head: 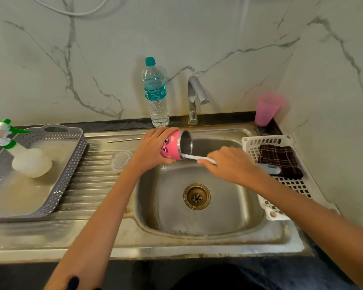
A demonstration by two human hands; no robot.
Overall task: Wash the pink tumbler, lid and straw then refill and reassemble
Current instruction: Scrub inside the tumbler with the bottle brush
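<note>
My left hand [150,148] grips the pink tumbler [172,146] on its side over the sink's left rim, its steel mouth facing right. My right hand [228,163] holds a white-handled brush [194,157] whose front end is inside the tumbler's mouth; the bristles are hidden. The grey end of the handle sticks out behind my right hand. The clear lid [121,160] lies on the ribbed drainboard left of my left wrist. The thin metal straw [125,140] lies along the drainboard's back edge.
The steel sink [228,216] with its drain lies below my hands; the tap [194,97] shows no water running. A water bottle [156,93] stands behind. A grey tray [57,185] with a spray bottle [27,160] is left; a white basket [281,212] with a dark cloth [280,159] and a pink cup [267,108] are right.
</note>
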